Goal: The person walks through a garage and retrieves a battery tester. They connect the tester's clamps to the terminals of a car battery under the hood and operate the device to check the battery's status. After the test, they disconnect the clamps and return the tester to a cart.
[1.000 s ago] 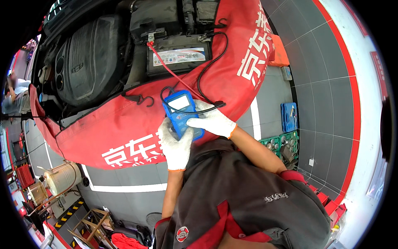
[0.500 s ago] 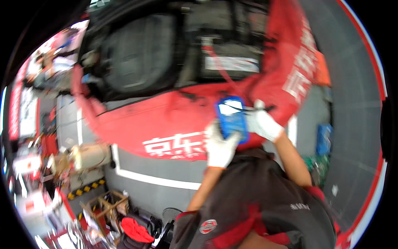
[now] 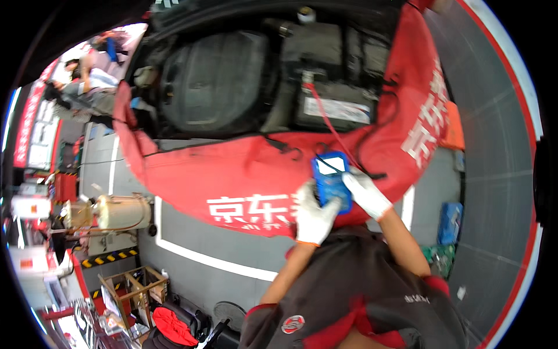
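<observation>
A blue handheld battery tester [image 3: 333, 193] with a lit screen lies face up over the red fender cover [image 3: 232, 168]. My left hand [image 3: 314, 215], in a white glove, grips its left side, with the thumb on the lower face by the keys. From the right my gloved right hand [image 3: 367, 193] closes on the tester's right edge beside the screen. A black lead crosses the screen toward that hand, and a dark clip end [image 3: 376, 175] shows just past it. The red lead [image 3: 325, 116] runs up to a terminal of the car battery [image 3: 343, 125].
Ahead is an open engine bay with a black engine cover [image 3: 215, 81]. On the floor to the right lie a blue case [image 3: 450, 223] and an orange object [image 3: 453, 127]. A cream tank [image 3: 123, 212], a wooden frame [image 3: 135, 296] and a fan [image 3: 229, 314] stand at left. Another person [image 3: 87, 87] is far left.
My right hand has come down from above the tester's right side to its edge. The tester and both hands sit slightly lower in view, and the picture is sharper.
</observation>
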The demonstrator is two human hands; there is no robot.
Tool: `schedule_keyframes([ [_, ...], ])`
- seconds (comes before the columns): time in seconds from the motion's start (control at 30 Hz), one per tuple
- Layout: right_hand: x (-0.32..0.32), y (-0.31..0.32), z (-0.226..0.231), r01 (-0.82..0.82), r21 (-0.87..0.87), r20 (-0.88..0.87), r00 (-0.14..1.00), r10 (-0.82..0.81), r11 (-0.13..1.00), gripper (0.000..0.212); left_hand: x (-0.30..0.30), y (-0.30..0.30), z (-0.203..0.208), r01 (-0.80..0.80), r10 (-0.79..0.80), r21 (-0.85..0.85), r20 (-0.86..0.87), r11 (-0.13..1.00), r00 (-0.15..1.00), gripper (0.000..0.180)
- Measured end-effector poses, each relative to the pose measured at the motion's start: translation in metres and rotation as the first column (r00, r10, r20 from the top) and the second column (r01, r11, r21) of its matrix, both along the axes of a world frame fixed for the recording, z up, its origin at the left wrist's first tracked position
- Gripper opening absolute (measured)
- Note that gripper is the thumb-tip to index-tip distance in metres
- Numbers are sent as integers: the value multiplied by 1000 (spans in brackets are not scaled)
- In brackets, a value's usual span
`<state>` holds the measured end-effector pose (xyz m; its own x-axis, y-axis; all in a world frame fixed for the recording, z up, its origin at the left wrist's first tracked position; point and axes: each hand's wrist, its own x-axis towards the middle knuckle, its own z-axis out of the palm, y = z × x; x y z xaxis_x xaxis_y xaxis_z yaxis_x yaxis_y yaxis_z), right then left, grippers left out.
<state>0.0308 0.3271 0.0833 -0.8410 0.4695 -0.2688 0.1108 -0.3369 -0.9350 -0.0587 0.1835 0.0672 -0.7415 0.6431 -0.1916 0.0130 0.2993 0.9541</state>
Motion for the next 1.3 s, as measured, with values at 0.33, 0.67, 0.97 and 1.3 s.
schedule_keyframes([
  [0.33, 2, 0, 15, 202, -292, 200, 969, -147, 935, 67, 8, 9, 36, -49, 44, 34, 136, 998, 990, 69],
  [0.67, 1, -2, 17, 158, -274, 135, 983, -124, 949, 64, 2, 6, 34, -35, 36, -15, 96, 999, 995, 69],
  [0.97, 3, 2, 14, 131, -286, 107, 989, -104, 949, 49, 6, 8, 34, -48, 49, -13, 57, 999, 997, 69],
  [1.3, 5, 4, -7, 58, -327, 22, 998, -54, 943, 31, 4, 7, 31, -39, 37, 23, 100, 999, 994, 68],
])
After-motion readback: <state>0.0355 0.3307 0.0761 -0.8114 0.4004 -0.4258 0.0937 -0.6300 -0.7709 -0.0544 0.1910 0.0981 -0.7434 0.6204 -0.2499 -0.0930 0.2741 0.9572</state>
